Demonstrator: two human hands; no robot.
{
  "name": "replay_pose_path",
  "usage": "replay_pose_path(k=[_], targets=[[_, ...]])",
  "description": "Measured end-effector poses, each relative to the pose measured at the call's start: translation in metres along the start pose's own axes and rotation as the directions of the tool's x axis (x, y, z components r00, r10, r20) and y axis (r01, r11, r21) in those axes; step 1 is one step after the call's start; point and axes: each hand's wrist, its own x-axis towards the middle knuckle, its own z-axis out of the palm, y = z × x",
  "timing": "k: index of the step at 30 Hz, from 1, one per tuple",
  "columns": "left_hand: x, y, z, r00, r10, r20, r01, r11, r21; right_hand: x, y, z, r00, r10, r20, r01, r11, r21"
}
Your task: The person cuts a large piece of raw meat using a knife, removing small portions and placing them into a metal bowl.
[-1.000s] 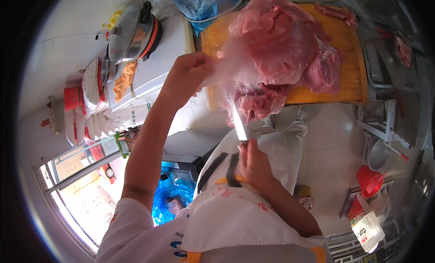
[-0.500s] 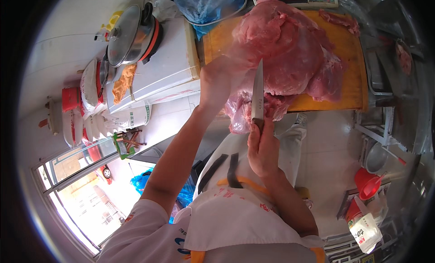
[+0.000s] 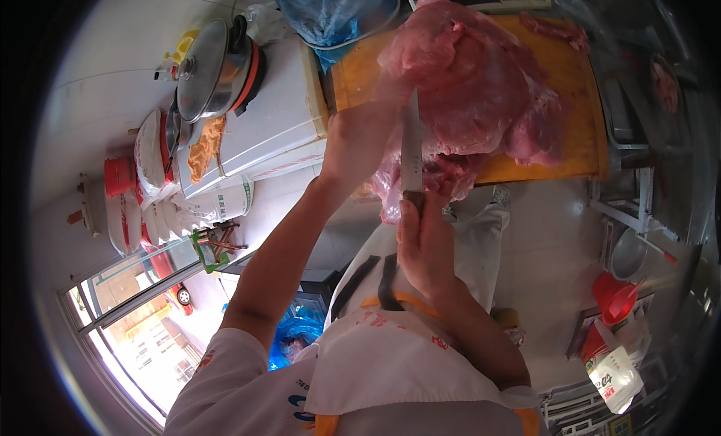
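A large piece of raw pink meat (image 3: 477,98) lies on an orange-yellow cutting board (image 3: 559,83), and a ragged part of it hangs over the near edge. My right hand (image 3: 426,244) is closed round the dark handle of a knife (image 3: 411,150). Its blade points away from me, over the left part of the meat; whether it touches the meat is unclear. At the meat's left side rests my left hand (image 3: 359,139). A hazy blur covers its fingers, so their pose does not show.
Left of the board stands a white chest-like cabinet (image 3: 270,109) carrying a lidded pan (image 3: 214,72). A blue plastic bag (image 3: 334,12) lies beyond the board's far left corner. Metal trays (image 3: 622,117) are at the right, with a red bucket (image 3: 616,297) lower down.
The knife and my right hand have shifted a little to the left over the meat. My left hand stays beside the meat, and the whole view has moved slightly.
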Motion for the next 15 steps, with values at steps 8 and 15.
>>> replay_pose_path(k=[8, 15], targets=[[-0.008, 0.014, 0.008, 0.981, 0.167, -0.095, -0.157, 0.982, 0.108, 0.006, -0.021, -0.003, 0.999, 0.039, 0.012, -0.037, 0.994, -0.101], [-0.018, 0.013, 0.008, 0.973, 0.18, -0.146, -0.149, 0.969, 0.197, -0.008, -0.031, -0.01, 0.999, 0.01, 0.053, -0.001, 0.983, -0.183]])
